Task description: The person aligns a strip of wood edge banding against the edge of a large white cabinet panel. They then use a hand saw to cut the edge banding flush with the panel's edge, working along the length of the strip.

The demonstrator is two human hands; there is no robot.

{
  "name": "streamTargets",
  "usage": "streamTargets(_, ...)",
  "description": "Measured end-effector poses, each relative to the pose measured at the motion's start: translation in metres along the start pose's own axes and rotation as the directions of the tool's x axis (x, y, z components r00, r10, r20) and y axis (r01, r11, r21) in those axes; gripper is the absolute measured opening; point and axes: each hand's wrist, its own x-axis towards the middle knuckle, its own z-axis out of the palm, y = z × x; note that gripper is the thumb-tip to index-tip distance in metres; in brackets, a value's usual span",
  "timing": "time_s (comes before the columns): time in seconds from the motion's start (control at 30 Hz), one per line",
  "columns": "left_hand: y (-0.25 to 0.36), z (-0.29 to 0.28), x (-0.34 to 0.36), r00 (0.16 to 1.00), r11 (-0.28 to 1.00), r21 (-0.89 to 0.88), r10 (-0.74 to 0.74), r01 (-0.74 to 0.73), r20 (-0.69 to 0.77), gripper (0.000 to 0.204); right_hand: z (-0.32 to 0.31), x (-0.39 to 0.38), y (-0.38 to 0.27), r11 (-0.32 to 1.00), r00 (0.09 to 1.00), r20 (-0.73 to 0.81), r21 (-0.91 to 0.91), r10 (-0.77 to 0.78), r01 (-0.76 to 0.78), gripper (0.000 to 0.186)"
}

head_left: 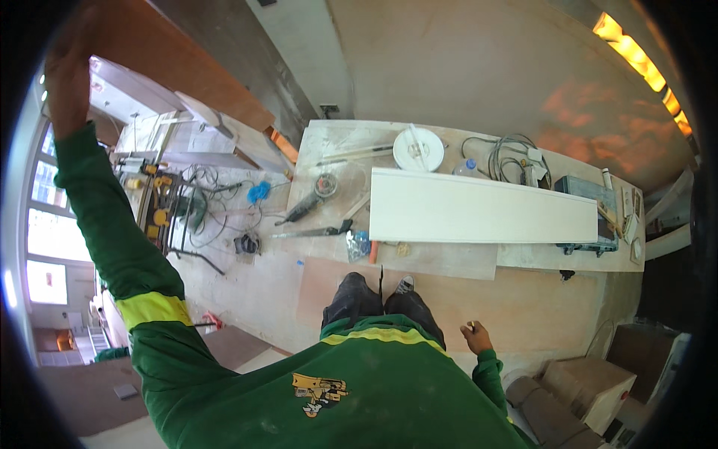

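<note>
My left hand [69,90] is raised high at the upper left, fingers gripping the edge of a brown board [179,60]. Low at the right, beside my body, my right hand [476,337] is closed around something small that I cannot make out. In front of me, a worktable [329,138] carries a long white panel [479,206], an angle grinder [321,187], a saw-like tool [314,232], a white round lid [417,150], a water bottle [465,168], coiled cable [508,157] and a grey-blue toolbox [583,187].
A power-tool stand [157,209] with tangled cables [217,194] and a blue cloth [259,191] is at the left. Cardboard boxes [580,389] and a brown roll [542,408] lie at the lower right. A wall [464,60] with a glowing orange strip rises behind the worktable.
</note>
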Motion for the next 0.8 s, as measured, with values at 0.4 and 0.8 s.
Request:
streamTargets(0.4, -0.098, 0.441, -0.059, 0.702, 0.483, -0.51, -0.466, 0.712, 0.538, 0.059, 0.14, -0.142, -0.068, 0.771, 0.854, -0.094, 0.488, 0.512, -0.409, 0.025)
streamTargets(0.8, -0.096, 0.736, -0.229, 0.523, 0.247, -0.467, -0.275, 0.849, 0.806, 0.04, 0.23, -0.17, -0.273, 0.657, 0.673, -0.041, 0.269, 0.738, -0.704, 0.064)
